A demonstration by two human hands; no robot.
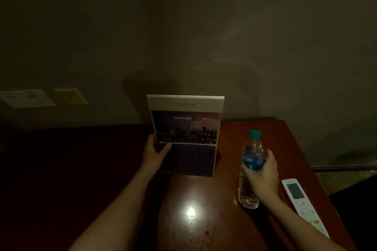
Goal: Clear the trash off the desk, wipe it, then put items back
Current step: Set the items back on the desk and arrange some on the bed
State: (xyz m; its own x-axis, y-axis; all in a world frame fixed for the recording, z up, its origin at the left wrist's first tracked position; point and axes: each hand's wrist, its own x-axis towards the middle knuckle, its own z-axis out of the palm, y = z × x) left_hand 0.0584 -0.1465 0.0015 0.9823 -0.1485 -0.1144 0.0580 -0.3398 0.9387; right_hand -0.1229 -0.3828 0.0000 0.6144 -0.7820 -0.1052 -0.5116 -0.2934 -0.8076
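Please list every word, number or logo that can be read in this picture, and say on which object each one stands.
Nothing is legible; the picture is dark.
Desk calendar: gold characters on top strip, white line on city photo, both blurred.
Water bottle: blue-green label, print too small.
Remote control: screen and buttons unreadable.
Wall plate: dark marks, unreadable.

The reddish desk (214, 195) before me bears an upright calendar (185, 128), a water bottle (252, 149), and a white remote (302, 204) rightmost
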